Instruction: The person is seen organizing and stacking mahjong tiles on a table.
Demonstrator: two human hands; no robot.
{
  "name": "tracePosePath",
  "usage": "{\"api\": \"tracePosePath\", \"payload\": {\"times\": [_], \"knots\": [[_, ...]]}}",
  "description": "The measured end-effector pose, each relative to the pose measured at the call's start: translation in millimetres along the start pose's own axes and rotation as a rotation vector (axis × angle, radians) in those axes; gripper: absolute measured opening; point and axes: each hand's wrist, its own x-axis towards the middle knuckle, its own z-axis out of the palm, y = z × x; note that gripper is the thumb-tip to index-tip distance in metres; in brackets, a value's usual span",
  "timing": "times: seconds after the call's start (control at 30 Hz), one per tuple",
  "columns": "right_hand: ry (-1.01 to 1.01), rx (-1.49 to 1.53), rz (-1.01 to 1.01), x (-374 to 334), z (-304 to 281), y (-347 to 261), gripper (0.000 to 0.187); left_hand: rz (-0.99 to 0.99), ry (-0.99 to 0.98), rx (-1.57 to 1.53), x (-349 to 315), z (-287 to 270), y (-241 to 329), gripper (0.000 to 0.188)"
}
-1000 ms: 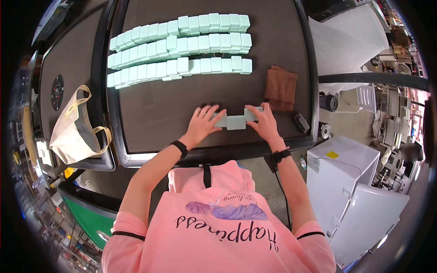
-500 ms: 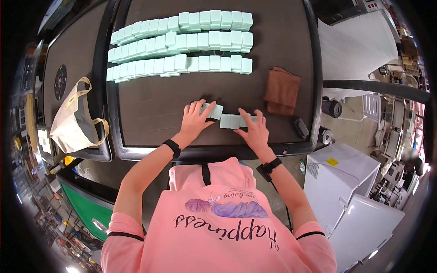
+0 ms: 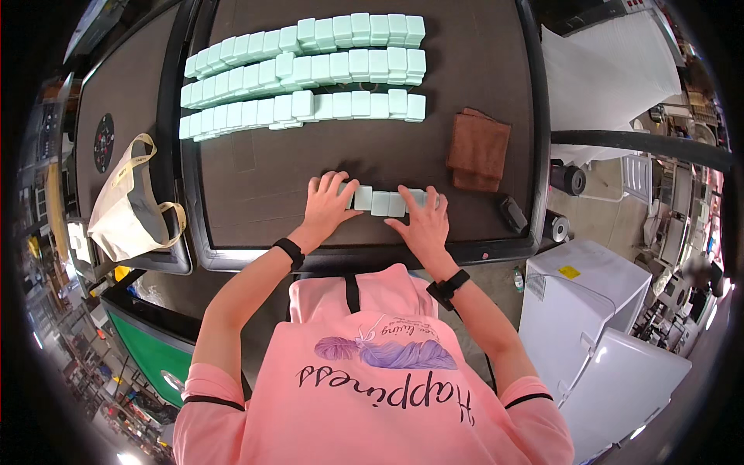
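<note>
Short row of tiles: the pale tiles (image 3: 380,203) lie on the dark bench (image 3: 271,194), between the left fingers and the right fingers; the outer ones are partly covered by them.
Left hand: the left hand (image 3: 329,203) has thumb and index finger bent around the left end of the row, holding that end in a moderate spread; its other fingers arch beyond it.
Right hand: the right hand (image 3: 424,221) holds the right portion, thumb along the near side, index finger over the far side; how hard it presses, I cannot tell.
Left-end tile: just beside the left thumb, this tile (image 3: 363,198) sits slightly farther from the body than the middle pair (image 3: 388,204), so the row looks stepped.
Good handling: in my judgement, press inward evenly from both ends, while the thumbs line up the near faces; too much squeeze could buckle the middle, where no finger backs it on the left.
Long rows: three stacked rows of tiles (image 3: 256,116) stand beyond the left fingers, well apart; low, short strokes would suit.
Brown cloth: the folded cloth (image 3: 479,151) lies beyond and right of the right fingers, clear of them.
</note>
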Motion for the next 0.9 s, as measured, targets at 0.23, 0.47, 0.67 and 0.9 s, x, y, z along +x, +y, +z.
{"api": "tracePosePath", "payload": {"times": [0.23, 0.47, 0.67, 0.9], "knots": [[0.134, -0.053, -0.03, 2, 13, -10, 0.078, -0.025, 0.164, 0.013, -5, 11, 24, 0.076], [0.058, 0.063, -0.015, 8, -7, 0, 0.086, -0.036, 0.16, 0.0, -9, 14, 17, 0.076], [0.072, 0.038, -0.213, 17, -7, 37, 0.088, 0.031, 0.09, 0.033, -9, -2, -2, 0.08], [0.168, 0.081, -0.478, 29, 28, 58, 0.074, 0.034, 0.235, 0.016, -1, 18, 8, 0.074]]}}
